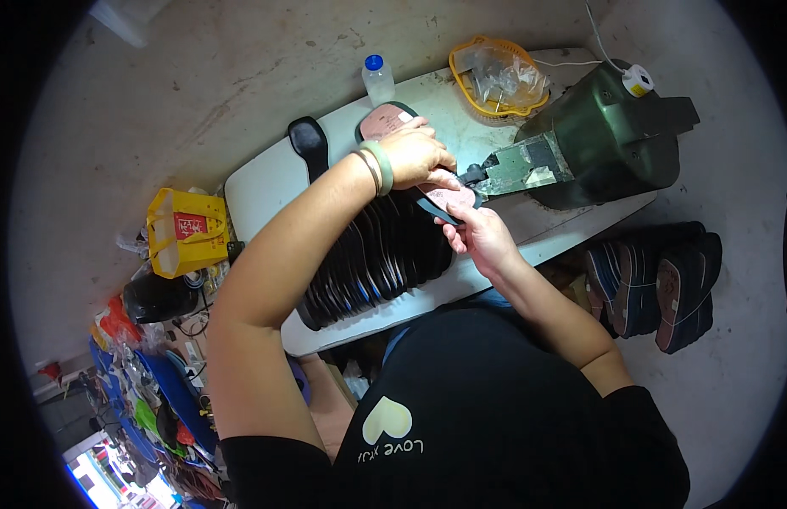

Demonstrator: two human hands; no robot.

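Note:
Both my hands hold one shoe insole, pink on top with a dark edge, against the metal jaw of a dark green machine. My left hand, with a green bangle on the wrist, presses on it from above. My right hand grips its near end from below. Under my left forearm a long row of dark insoles lies overlapped on the white table. Another pink insole lies beyond my left hand.
A single black insole, a clear bottle with a blue cap and a yellow basket with plastic bags sit at the table's far side. Stacked soles lie on the floor at right. A yellow bag and clutter stand at left.

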